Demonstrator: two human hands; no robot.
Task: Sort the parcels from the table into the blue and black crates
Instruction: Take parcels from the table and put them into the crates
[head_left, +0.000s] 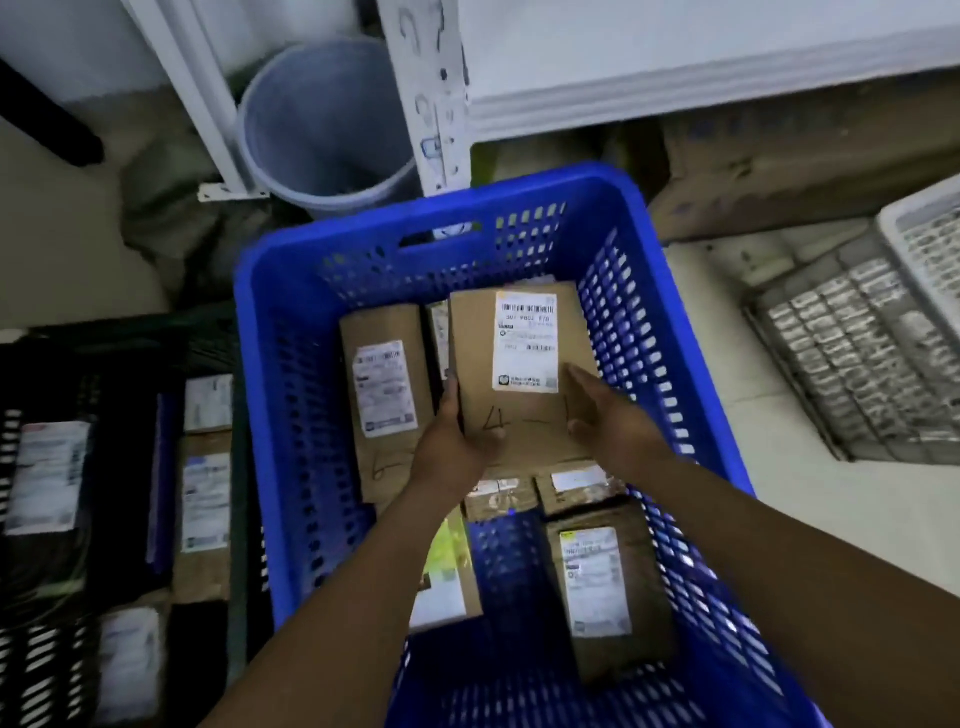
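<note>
The left hand curls round the 9 o'clock edge of a brown parcel and the right hand grips its 3 o'clock edge, inside the blue crate. On the pale floor, the black crate sits at 9 o'clock and a grey bucket at 12.

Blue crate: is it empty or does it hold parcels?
Partly filled: several brown parcels lie inside; left hand and right hand hold the top parcel.

Parcels in crate; second crate left; bucket seemingly behind.
</note>
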